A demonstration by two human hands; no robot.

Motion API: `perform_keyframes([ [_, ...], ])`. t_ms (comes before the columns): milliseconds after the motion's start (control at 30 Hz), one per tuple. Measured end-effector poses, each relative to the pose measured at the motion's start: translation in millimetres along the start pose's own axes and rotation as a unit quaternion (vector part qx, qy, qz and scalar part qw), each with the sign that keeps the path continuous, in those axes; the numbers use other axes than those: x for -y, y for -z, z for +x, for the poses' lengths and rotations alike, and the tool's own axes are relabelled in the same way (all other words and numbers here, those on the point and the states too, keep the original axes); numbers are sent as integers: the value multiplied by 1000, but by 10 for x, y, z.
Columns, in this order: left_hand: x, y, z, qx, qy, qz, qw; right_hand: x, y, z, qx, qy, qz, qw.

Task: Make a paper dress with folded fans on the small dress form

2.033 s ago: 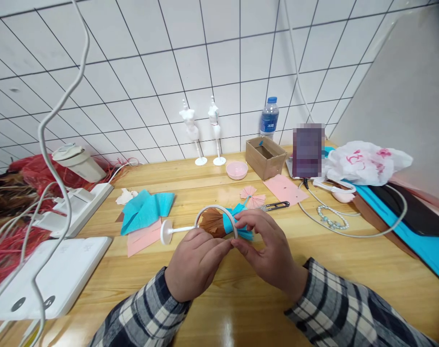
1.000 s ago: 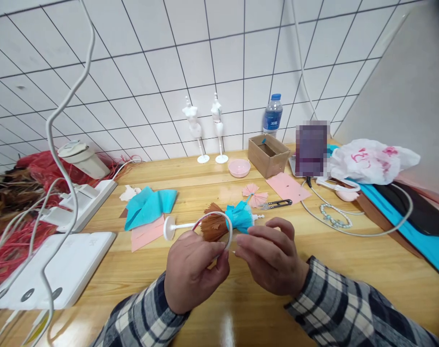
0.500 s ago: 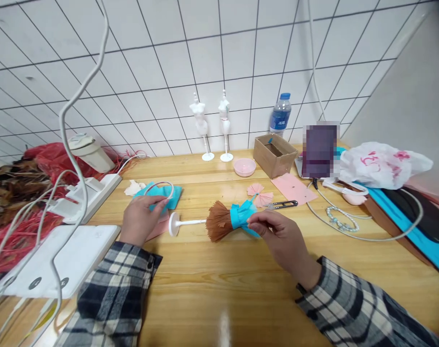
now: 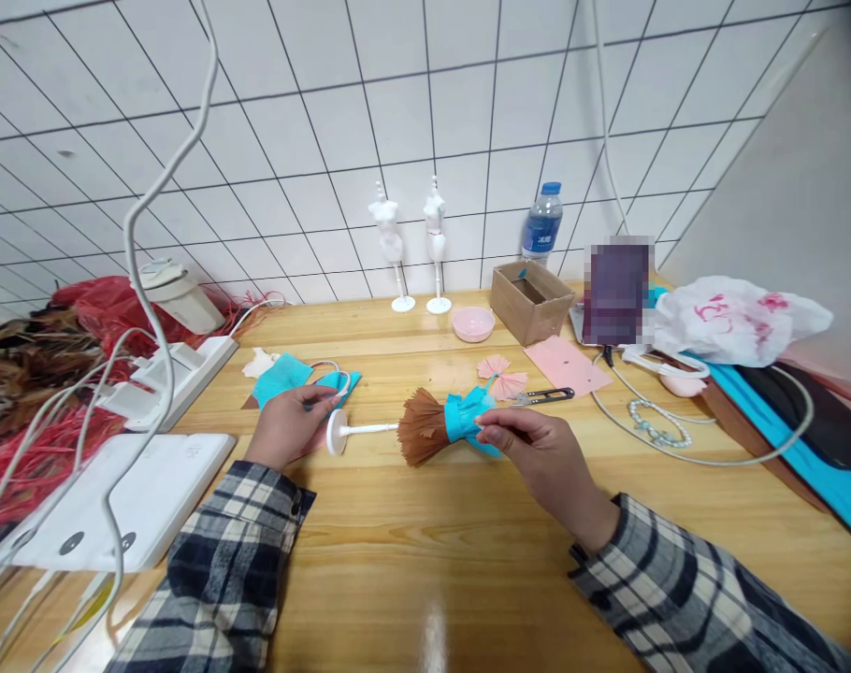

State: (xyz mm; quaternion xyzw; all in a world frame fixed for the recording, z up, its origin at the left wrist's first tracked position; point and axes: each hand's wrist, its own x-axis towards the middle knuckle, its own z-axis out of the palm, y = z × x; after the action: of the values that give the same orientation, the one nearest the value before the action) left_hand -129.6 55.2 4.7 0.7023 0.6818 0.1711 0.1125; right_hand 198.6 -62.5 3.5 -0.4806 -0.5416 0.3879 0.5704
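Note:
A mannequin (image 4: 369,429) lies on its side on the table, its white stand pointing left. It wears a brown pleated paper skirt (image 4: 421,428) and a blue crepe paper top (image 4: 466,417). My left hand (image 4: 292,425) is closed on a thin pale ring (image 4: 347,377) that looks like a narrow roll of tape, beside the stand's base. Blue crepe paper (image 4: 283,377) lies behind that hand. My right hand (image 4: 538,458) pinches at the right end of the blue top; whatever sits between thumb and finger is too small to make out.
Thread snips (image 4: 546,396), a pink paper fan (image 4: 501,377) and a pink sheet (image 4: 566,365) lie behind my right hand. Further back stand two white mannequins (image 4: 397,238), a pink bowl (image 4: 473,324), a cardboard box (image 4: 532,304) and a bottle (image 4: 542,224). Cables and a power strip (image 4: 177,383) crowd the left.
My left hand has moved a little right with the ring, closer to the mannequin's base. The blue paper behind it shows more. My right hand stays pinched at the blue top.

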Motion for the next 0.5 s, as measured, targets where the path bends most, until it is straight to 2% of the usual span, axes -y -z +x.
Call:
perform_keyframes([
  [67,-21,55,-6,-20,-20,6,1000,-13,-2,-4,21,0,3,1000],
  [100,-54,111,-29,-52,-36,11,998,-20,-4,-7,35,0,3,999],
  [167,-176,262,-132,-153,-70,9,986,-28,-13,-17,64,3,3,998],
  [233,-372,411,-308,-269,-76,-60,958,-20,-26,-30,93,14,6,996],
  [267,-491,462,-412,-267,-101,-135,949,-8,-35,-39,112,24,6,993],
  [300,-616,489,-517,-205,-137,-225,943,7,-46,-49,133,36,3,990],
  [367,-864,466,-702,39,-199,-305,930,38,-73,-74,173,65,-14,983],
  [400,-972,423,-773,97,-215,-299,925,51,-88,-87,189,80,-27,978],
  [433,-1063,367,-827,123,-230,-288,921,60,-104,-100,199,93,-42,975],
  [500,-1186,242,-902,141,-247,-275,918,63,-134,-123,208,108,-71,970],
])
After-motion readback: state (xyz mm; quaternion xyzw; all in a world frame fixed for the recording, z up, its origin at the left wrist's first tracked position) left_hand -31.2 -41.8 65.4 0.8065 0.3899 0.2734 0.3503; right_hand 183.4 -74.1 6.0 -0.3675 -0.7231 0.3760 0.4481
